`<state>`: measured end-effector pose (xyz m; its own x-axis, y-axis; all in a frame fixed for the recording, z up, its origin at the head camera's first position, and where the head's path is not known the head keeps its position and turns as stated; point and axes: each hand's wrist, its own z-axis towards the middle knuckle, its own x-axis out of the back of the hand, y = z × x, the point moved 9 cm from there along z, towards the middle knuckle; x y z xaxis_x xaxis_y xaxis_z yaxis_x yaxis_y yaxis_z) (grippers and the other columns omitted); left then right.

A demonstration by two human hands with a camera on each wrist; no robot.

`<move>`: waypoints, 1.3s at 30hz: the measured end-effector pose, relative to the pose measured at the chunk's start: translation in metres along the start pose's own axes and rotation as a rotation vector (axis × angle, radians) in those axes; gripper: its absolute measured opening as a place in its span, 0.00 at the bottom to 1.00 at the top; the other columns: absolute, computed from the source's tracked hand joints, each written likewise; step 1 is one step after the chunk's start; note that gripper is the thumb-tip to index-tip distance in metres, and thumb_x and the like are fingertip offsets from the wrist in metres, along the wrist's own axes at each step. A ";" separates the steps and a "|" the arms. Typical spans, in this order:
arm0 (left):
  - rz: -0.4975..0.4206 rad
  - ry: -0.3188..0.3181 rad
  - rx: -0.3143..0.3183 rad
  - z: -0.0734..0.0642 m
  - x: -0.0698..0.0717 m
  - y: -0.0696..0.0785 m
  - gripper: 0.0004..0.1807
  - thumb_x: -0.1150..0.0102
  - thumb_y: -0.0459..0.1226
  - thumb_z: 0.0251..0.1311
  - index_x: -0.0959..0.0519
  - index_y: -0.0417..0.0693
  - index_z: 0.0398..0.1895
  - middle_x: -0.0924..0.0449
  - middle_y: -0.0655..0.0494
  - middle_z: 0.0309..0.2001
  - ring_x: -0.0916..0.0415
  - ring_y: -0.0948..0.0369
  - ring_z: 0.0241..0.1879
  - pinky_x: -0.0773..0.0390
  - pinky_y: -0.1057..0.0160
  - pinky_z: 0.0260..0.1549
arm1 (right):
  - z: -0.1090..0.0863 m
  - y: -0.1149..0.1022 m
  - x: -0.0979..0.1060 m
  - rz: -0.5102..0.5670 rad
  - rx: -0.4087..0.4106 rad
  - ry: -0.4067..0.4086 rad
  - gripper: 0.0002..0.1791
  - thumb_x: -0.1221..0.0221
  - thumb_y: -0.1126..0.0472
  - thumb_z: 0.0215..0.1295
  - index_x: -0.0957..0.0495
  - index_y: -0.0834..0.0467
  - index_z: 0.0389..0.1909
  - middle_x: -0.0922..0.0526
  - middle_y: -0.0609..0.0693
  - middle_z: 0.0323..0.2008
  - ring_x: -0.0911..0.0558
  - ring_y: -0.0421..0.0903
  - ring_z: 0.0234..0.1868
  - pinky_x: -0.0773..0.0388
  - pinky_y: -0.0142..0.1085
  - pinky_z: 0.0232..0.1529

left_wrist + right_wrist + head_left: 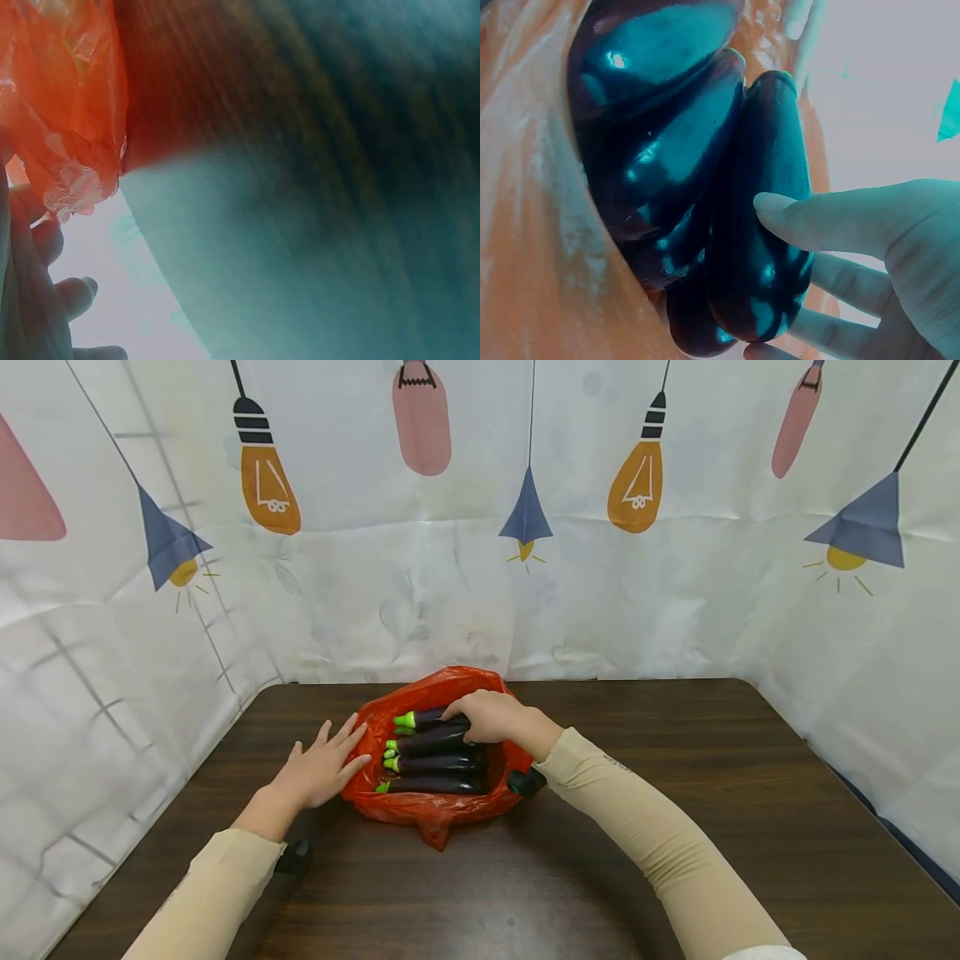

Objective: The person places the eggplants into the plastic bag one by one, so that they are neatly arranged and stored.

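A red plastic bag [468, 810] lies spread wide on the table. Several dark purple eggplants [438, 763] with green stem ends pointing left lie side by side in it. My right hand [491, 717] reaches in from the right and holds one eggplant [769, 165], thumb on its upper face and fingers round the far side. At the bag's left side, my left hand [318, 768] rests with fingers spread and mostly straight against the plastic. In the left wrist view, those fingertips show beside the orange-looking bag [67, 90]; the eggplants are hidden there.
The dark brown wooden table [675, 793] extends around the bag on all sides. Behind it and at both sides hangs a white cloth [585, 602] printed with lamps and bulbs. A black wrist device [527, 782] sits close to the bag's right rim.
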<state>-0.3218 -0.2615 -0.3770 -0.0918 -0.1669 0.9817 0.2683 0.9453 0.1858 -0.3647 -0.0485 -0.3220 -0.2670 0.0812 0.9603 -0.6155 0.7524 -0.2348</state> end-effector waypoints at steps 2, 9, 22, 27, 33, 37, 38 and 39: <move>-0.003 -0.002 0.001 0.000 -0.001 0.000 0.40 0.54 0.56 0.77 0.45 0.41 0.81 0.54 0.36 0.80 0.57 0.29 0.75 0.55 0.19 0.62 | -0.001 0.000 0.000 -0.002 -0.001 -0.003 0.27 0.32 0.62 0.68 0.21 0.47 0.67 0.23 0.50 0.67 0.22 0.48 0.61 0.21 0.39 0.49; -0.003 -0.004 0.005 0.000 0.000 -0.001 0.40 0.55 0.56 0.77 0.46 0.41 0.81 0.55 0.36 0.81 0.57 0.29 0.76 0.55 0.19 0.62 | -0.002 0.000 -0.002 -0.006 0.012 -0.001 0.26 0.32 0.61 0.68 0.21 0.47 0.67 0.23 0.49 0.67 0.22 0.48 0.62 0.22 0.41 0.53; -0.027 0.000 0.000 -0.003 0.005 0.001 0.40 0.55 0.56 0.77 0.46 0.40 0.81 0.56 0.37 0.81 0.58 0.30 0.76 0.56 0.19 0.62 | -0.006 -0.001 0.004 0.005 0.036 0.035 0.25 0.34 0.58 0.70 0.21 0.48 0.67 0.23 0.49 0.67 0.23 0.49 0.64 0.23 0.45 0.59; -0.019 0.008 -0.007 -0.002 0.006 0.002 0.41 0.55 0.56 0.77 0.46 0.41 0.81 0.56 0.37 0.81 0.58 0.30 0.76 0.55 0.19 0.62 | -0.012 0.000 0.012 0.038 0.060 0.080 0.24 0.36 0.57 0.72 0.21 0.49 0.67 0.21 0.49 0.65 0.19 0.46 0.53 0.20 0.40 0.43; -0.032 0.014 -0.015 -0.003 0.008 0.002 0.41 0.55 0.58 0.77 0.46 0.42 0.82 0.56 0.37 0.81 0.58 0.31 0.76 0.57 0.19 0.62 | -0.025 0.003 0.022 0.072 0.098 0.136 0.24 0.37 0.58 0.73 0.22 0.51 0.68 0.21 0.50 0.65 0.18 0.46 0.43 0.23 0.37 0.38; -0.029 0.021 -0.017 -0.003 0.010 0.003 0.41 0.55 0.57 0.77 0.47 0.42 0.82 0.57 0.38 0.81 0.58 0.31 0.76 0.56 0.19 0.62 | -0.036 0.007 0.029 0.093 0.117 0.173 0.23 0.37 0.58 0.74 0.22 0.53 0.67 0.21 0.51 0.65 0.21 0.48 0.59 0.23 0.44 0.56; -0.028 0.022 -0.015 -0.002 0.011 0.003 0.41 0.54 0.56 0.77 0.47 0.42 0.82 0.57 0.38 0.81 0.58 0.32 0.77 0.56 0.19 0.63 | -0.038 0.009 0.030 0.100 0.122 0.182 0.22 0.38 0.58 0.74 0.22 0.54 0.67 0.21 0.51 0.65 0.22 0.49 0.62 0.24 0.45 0.59; -0.024 0.024 -0.015 -0.002 0.011 0.003 0.40 0.54 0.56 0.77 0.47 0.42 0.82 0.57 0.37 0.81 0.58 0.31 0.76 0.56 0.19 0.63 | -0.040 0.011 0.031 0.109 0.122 0.188 0.22 0.38 0.58 0.74 0.22 0.54 0.67 0.22 0.51 0.66 0.22 0.50 0.63 0.24 0.46 0.60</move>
<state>-0.3196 -0.2609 -0.3656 -0.0759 -0.1965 0.9776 0.2803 0.9367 0.2100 -0.3497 -0.0114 -0.2886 -0.2008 0.2861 0.9369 -0.6790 0.6488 -0.3436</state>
